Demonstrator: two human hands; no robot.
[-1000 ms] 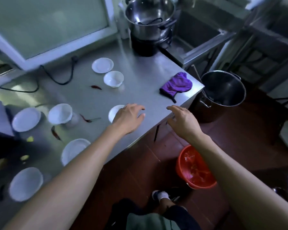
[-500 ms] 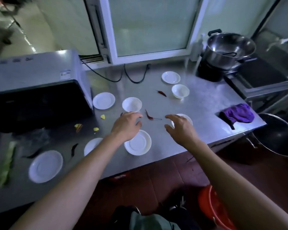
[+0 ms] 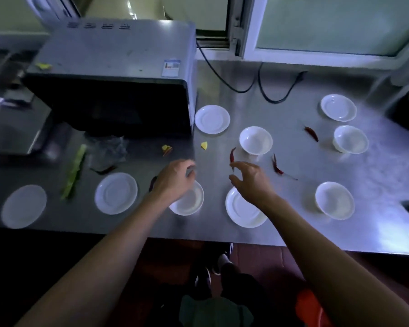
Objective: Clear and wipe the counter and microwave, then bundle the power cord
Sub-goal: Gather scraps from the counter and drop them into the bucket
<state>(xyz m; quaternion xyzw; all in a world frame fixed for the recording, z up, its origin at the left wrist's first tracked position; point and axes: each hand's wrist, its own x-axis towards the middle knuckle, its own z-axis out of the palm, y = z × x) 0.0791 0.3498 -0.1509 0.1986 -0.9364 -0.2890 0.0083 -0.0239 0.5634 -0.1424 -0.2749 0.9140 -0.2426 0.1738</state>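
Head view showed the left hand (image 3: 175, 180) loosely curled, empty, over a bowl (image 3: 189, 201); the right hand (image 3: 252, 179), fingers spread, hovered above a plate (image 3: 242, 212). Beyond, on the counter (image 3: 293, 227), stood the microwave (image 3: 113, 76), its power cord (image 3: 265, 90) trailing alongside.

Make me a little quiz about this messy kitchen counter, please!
1. True or false: the microwave stands on the counter's left part.
2. What red things lie scattered among the white dishes?
3. Which hand hovers nearest the red chili: A) left hand B) right hand?

Key: 1. True. 2. Dried chilies, such as the one beside the far right bowl. 3. B.
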